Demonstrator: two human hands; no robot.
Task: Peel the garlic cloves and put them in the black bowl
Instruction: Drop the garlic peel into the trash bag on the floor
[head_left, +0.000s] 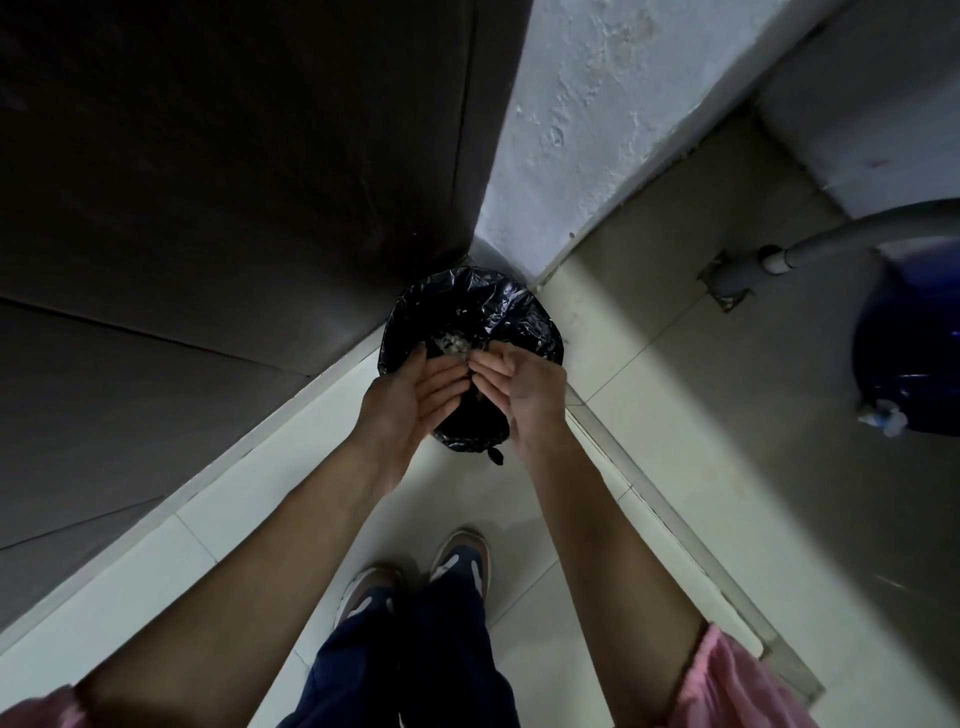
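I stand over a bin lined with a black plastic bag (470, 312) in the corner of the floor. My left hand (415, 395) and my right hand (524, 387) are held side by side above its mouth, palms facing each other, fingers straight and fingertips nearly touching. Pale scraps, likely garlic peel (454, 344), lie inside the bag just beyond my fingertips. Neither hand holds anything that I can see. No garlic cloves and no black bowl are in view.
A dark cabinet wall (234, 208) rises on the left and a rough white wall (597, 130) behind the bin. A blue barrel (909, 338) with a grey pipe (831, 244) stands at the right. My shoes (415, 577) are on the pale tiled floor.
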